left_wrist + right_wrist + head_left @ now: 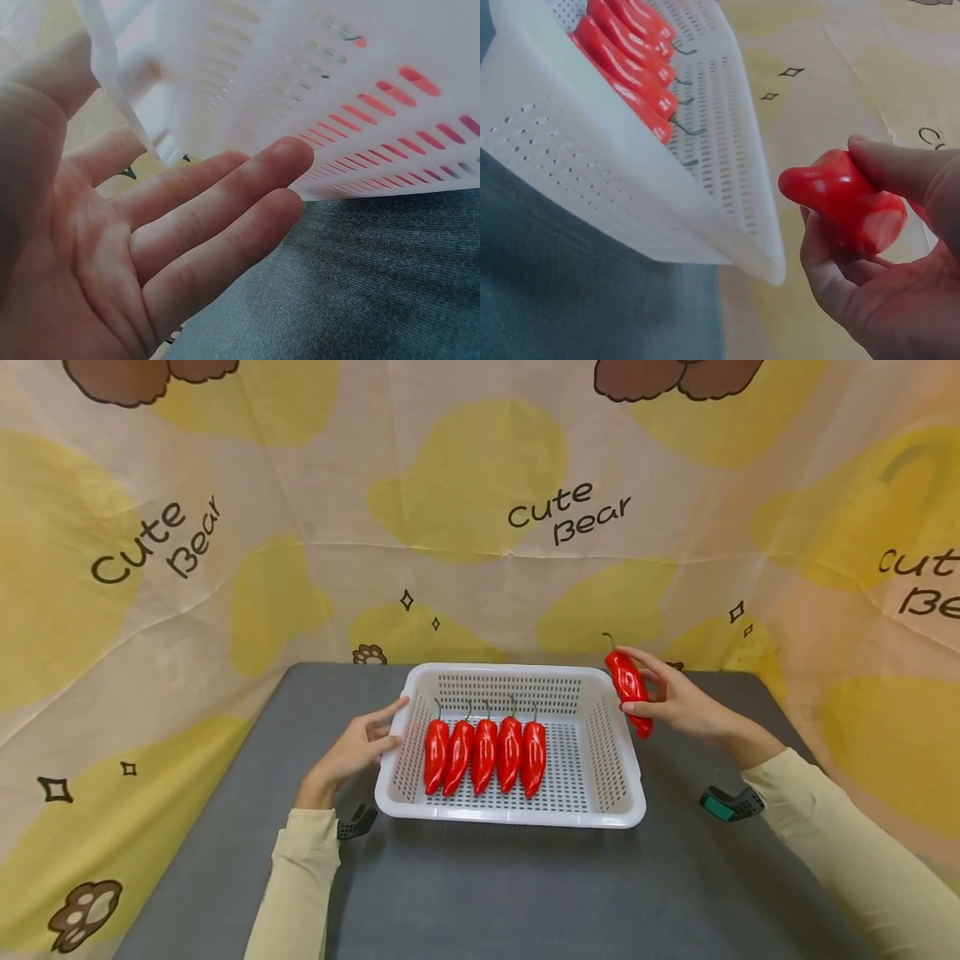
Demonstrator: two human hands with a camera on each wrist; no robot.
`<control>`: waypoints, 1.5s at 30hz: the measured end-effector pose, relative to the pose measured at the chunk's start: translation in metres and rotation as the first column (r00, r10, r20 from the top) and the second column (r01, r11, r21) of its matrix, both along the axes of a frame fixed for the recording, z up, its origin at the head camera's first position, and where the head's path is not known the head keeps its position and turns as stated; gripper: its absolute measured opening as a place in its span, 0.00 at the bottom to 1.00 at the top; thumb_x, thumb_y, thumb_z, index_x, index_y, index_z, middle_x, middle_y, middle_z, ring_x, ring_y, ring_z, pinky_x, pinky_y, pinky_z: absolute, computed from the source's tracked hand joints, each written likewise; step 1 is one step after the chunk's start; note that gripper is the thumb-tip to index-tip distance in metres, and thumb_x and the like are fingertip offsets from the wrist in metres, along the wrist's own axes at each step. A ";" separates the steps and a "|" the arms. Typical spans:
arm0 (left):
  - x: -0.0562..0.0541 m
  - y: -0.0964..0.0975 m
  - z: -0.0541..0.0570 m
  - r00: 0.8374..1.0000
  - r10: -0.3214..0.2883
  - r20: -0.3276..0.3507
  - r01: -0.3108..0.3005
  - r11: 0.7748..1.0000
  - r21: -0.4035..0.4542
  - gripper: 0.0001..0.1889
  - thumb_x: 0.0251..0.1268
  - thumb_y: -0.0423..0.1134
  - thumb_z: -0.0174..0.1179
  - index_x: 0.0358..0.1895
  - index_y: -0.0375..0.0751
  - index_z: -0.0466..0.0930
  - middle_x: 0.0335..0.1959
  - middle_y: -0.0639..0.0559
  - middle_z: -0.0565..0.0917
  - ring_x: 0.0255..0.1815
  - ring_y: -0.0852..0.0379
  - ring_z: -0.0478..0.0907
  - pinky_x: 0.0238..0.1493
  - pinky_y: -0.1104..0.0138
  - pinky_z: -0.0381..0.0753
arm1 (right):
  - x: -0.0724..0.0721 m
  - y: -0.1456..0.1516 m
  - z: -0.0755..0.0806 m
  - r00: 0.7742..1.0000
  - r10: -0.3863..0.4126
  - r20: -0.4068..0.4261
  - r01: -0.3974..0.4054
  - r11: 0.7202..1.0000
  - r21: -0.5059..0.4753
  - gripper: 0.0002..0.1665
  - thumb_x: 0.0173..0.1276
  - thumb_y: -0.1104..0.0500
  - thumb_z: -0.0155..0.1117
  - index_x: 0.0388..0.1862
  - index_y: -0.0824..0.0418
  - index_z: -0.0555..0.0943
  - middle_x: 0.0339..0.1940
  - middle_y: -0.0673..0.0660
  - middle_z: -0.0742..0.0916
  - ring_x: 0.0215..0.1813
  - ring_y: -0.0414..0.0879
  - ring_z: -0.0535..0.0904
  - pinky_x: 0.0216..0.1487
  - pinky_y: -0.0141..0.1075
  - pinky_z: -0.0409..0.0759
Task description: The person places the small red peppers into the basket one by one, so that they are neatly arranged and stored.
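A white perforated plastic basket point(510, 818) holds several glossy red chili peppers point(484, 756), lined up side by side with green stems toward the far wall. My left hand point(356, 747) grips the basket's left rim; in the left wrist view its other fingers point(225, 225) extend along the outer side wall. Just outside the far right corner, my right hand point(678, 702) holds another red chili pepper point(626, 681) between thumb and fingers. That pepper is raised near rim height, stem up and leaning left. The right wrist view shows its blunt red end point(840, 199) toward the camera.
The basket stands on a dark grey table point(495, 893). Behind and beside it hangs a cream and yellow cloth point(465, 477) printed with "Cute Bear". Dark bands with small mounts point(731, 804) sit at both wrists.
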State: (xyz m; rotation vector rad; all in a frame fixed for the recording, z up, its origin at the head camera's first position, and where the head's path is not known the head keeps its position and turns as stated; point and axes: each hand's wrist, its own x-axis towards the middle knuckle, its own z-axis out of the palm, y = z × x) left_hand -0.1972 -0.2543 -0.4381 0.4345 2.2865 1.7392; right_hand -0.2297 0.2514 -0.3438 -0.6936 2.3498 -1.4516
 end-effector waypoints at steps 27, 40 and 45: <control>0.001 0.000 0.001 1.000 0.001 0.005 -0.001 1.000 -0.004 0.36 0.72 0.31 0.56 0.81 0.47 0.55 0.68 0.26 0.74 0.49 0.42 0.87 0.43 0.52 0.90 | -0.005 -0.028 -0.013 0.992 0.108 0.069 -0.105 0.993 -0.055 0.48 0.69 0.67 0.65 0.82 0.56 0.52 0.71 0.70 0.69 0.61 0.64 0.78 0.52 0.48 0.88; 0.001 0.001 0.002 1.000 -0.006 0.011 0.006 1.000 0.003 0.37 0.71 0.32 0.57 0.81 0.48 0.55 0.67 0.26 0.74 0.50 0.40 0.87 0.43 0.51 0.90 | -0.002 -0.042 -0.011 0.981 0.165 0.101 -0.163 0.986 -0.034 0.53 0.70 0.66 0.64 0.84 0.48 0.45 0.75 0.70 0.65 0.66 0.71 0.77 0.57 0.58 0.84; 0.000 0.001 0.002 1.000 -0.008 0.008 0.008 1.000 -0.001 0.37 0.71 0.32 0.57 0.81 0.48 0.56 0.67 0.26 0.74 0.50 0.40 0.87 0.42 0.51 0.90 | -0.003 -0.047 -0.009 0.979 0.178 0.096 -0.178 0.984 -0.009 0.52 0.70 0.65 0.64 0.83 0.47 0.48 0.74 0.68 0.67 0.65 0.70 0.78 0.59 0.58 0.84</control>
